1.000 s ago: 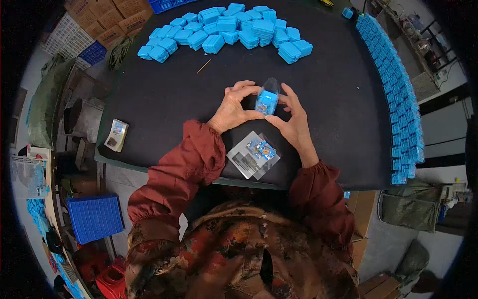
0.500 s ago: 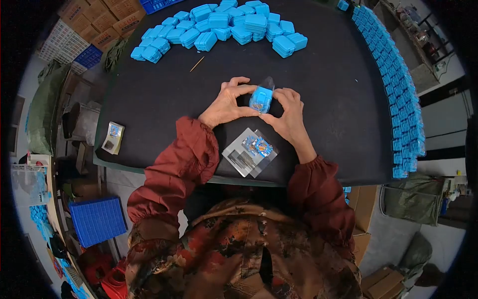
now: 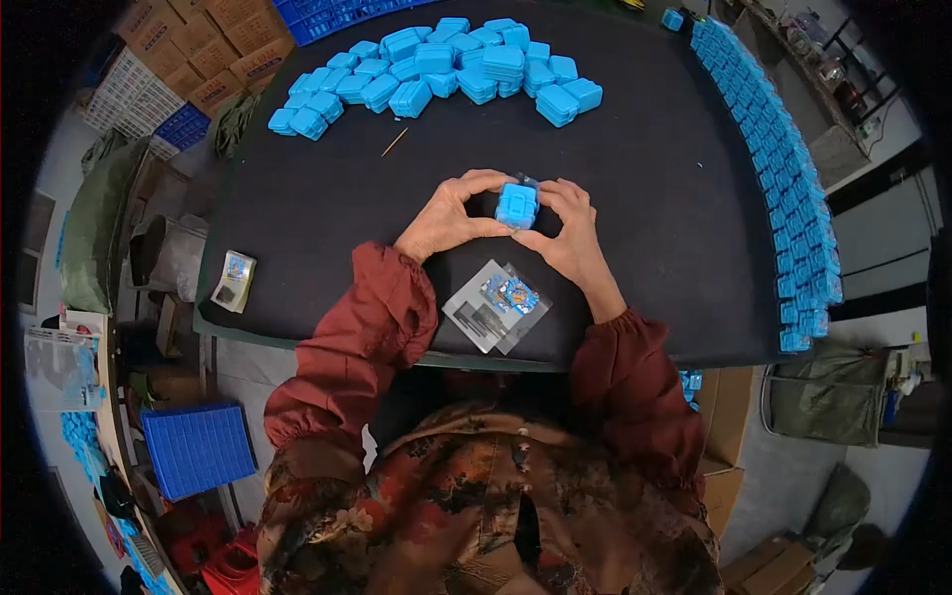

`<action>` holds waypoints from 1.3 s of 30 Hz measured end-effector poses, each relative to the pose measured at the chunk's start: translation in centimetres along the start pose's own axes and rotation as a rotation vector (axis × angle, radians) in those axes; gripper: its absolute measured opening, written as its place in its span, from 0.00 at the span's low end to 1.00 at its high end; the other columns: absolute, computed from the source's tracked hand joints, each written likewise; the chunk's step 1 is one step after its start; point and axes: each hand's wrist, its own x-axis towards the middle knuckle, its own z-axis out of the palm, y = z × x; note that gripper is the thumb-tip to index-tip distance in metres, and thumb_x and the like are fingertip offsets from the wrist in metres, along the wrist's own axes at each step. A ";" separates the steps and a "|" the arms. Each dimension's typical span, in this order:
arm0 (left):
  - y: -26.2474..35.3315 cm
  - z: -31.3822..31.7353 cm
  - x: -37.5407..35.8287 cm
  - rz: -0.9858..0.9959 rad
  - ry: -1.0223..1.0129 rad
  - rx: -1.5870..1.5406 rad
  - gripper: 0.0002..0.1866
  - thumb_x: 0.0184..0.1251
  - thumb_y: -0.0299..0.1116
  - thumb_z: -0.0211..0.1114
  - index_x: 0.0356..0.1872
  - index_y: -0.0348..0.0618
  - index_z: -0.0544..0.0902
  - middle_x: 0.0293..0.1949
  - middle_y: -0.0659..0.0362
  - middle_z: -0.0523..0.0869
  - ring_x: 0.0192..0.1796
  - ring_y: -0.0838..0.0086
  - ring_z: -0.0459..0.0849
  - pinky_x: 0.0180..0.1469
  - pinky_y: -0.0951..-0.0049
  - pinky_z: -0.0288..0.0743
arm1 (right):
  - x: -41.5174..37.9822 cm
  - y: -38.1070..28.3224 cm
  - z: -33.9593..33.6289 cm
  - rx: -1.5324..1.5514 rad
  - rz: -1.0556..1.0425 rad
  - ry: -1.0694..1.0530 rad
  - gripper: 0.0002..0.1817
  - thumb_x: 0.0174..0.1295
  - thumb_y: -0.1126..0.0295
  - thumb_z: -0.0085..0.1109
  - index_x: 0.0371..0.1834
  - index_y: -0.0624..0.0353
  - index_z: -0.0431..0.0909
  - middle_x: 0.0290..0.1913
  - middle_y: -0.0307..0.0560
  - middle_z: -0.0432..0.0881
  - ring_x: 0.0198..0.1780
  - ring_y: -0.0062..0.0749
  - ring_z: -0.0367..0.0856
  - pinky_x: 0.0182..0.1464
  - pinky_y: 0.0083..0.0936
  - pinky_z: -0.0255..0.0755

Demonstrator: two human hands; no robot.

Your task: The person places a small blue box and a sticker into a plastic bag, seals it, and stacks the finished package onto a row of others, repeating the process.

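Between my two hands, over the middle of the dark table, is a small blue plastic case [image 3: 517,205] shaped like a suitcase. A bit of clear film [image 3: 526,180] shows at its far edge. My left hand [image 3: 448,215] grips its left side with thumb and fingers. On the right side, my right hand [image 3: 571,226] pinches it the same way. Just below my hands lie a stack of printed sticker sheets [image 3: 511,295] and clear film [image 3: 524,327], partly overlapping.
A pile of blue cases [image 3: 436,61] spreads along the far side. Long rows of blue cases [image 3: 793,208] line the right edge. A small stack of cards [image 3: 234,281] lies at the left, and a thin wooden stick [image 3: 395,142] beyond my left hand.
The blue case has turned between my hands, so its plain handle side now shows instead of the printed sticker side. Both hands still hold it at about the same place.
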 end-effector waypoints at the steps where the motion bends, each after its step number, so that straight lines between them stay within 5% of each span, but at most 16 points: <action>1: -0.2 0.0 -0.2 0.054 0.024 0.098 0.30 0.43 0.28 0.74 0.53 0.43 0.78 0.53 0.56 0.78 0.56 0.69 0.74 0.61 0.68 0.63 | -0.1 0.2 -0.1 0.009 0.013 -0.045 0.29 0.38 0.59 0.71 0.45 0.62 0.78 0.55 0.47 0.73 0.63 0.47 0.60 0.60 0.43 0.55; 6: -0.3 0.2 -0.4 0.113 0.088 0.315 0.27 0.44 0.28 0.75 0.50 0.41 0.80 0.51 0.58 0.78 0.52 0.73 0.74 0.56 0.70 0.66 | -0.2 0.2 0.1 -0.086 -0.004 -0.075 0.31 0.38 0.59 0.72 0.48 0.60 0.76 0.55 0.47 0.73 0.63 0.47 0.61 0.61 0.42 0.54; 9: 1.3 0.8 -0.3 0.024 0.118 0.108 0.21 0.47 0.29 0.73 0.45 0.38 0.81 0.44 0.59 0.81 0.45 0.77 0.77 0.50 0.74 0.69 | -0.3 -1.0 -0.3 -0.025 0.006 -0.020 0.41 0.37 0.57 0.72 0.58 0.60 0.68 0.60 0.51 0.67 0.65 0.49 0.58 0.62 0.43 0.52; 11: 3.9 0.7 -0.6 -0.306 0.172 -0.410 0.18 0.48 0.32 0.74 0.40 0.34 0.82 0.35 0.57 0.84 0.35 0.79 0.80 0.42 0.79 0.72 | -0.3 -2.7 -1.2 0.080 0.005 0.065 0.47 0.36 0.56 0.73 0.63 0.59 0.63 0.63 0.53 0.64 0.65 0.50 0.57 0.62 0.44 0.51; 13: 5.0 1.0 -0.9 -0.263 0.171 -0.393 0.15 0.50 0.32 0.72 0.36 0.32 0.83 0.29 0.61 0.83 0.30 0.83 0.78 0.37 0.83 0.71 | -0.7 -4.4 -2.3 -0.005 -0.211 0.133 0.54 0.35 0.55 0.73 0.69 0.57 0.53 0.66 0.57 0.58 0.67 0.52 0.54 0.63 0.46 0.50; 23: 8.8 4.9 -2.4 -0.391 0.000 -0.623 0.16 0.53 0.35 0.70 0.39 0.33 0.81 0.31 0.60 0.83 0.30 0.82 0.79 0.32 0.83 0.72 | -4.4 -8.7 -6.6 -0.125 -0.256 0.124 0.47 0.35 0.73 0.70 0.64 0.62 0.58 0.54 0.49 0.72 0.60 0.47 0.64 0.58 0.41 0.56; 27: 9.9 7.1 -2.7 -0.389 0.098 -0.768 0.12 0.55 0.27 0.69 0.38 0.31 0.80 0.30 0.59 0.83 0.30 0.81 0.80 0.31 0.83 0.74 | -6.1 -9.2 -6.8 -0.137 -0.235 0.130 0.45 0.37 0.72 0.68 0.65 0.62 0.57 0.56 0.54 0.68 0.60 0.50 0.63 0.59 0.44 0.54; 33: 9.4 8.5 -2.9 -0.402 0.209 -0.845 0.16 0.58 0.29 0.68 0.44 0.30 0.77 0.34 0.58 0.82 0.32 0.81 0.81 0.32 0.83 0.75 | -7.2 -9.4 -6.6 -0.159 -0.173 0.152 0.46 0.35 0.74 0.69 0.64 0.61 0.59 0.54 0.52 0.70 0.59 0.48 0.64 0.58 0.41 0.57; 39: 10.4 9.1 -2.8 -0.395 0.047 -0.816 0.17 0.59 0.29 0.66 0.47 0.31 0.76 0.36 0.58 0.82 0.37 0.80 0.81 0.38 0.83 0.75 | -7.5 -8.7 -7.6 -0.163 -0.160 0.236 0.41 0.38 0.70 0.70 0.61 0.58 0.65 0.53 0.50 0.70 0.57 0.47 0.65 0.57 0.41 0.56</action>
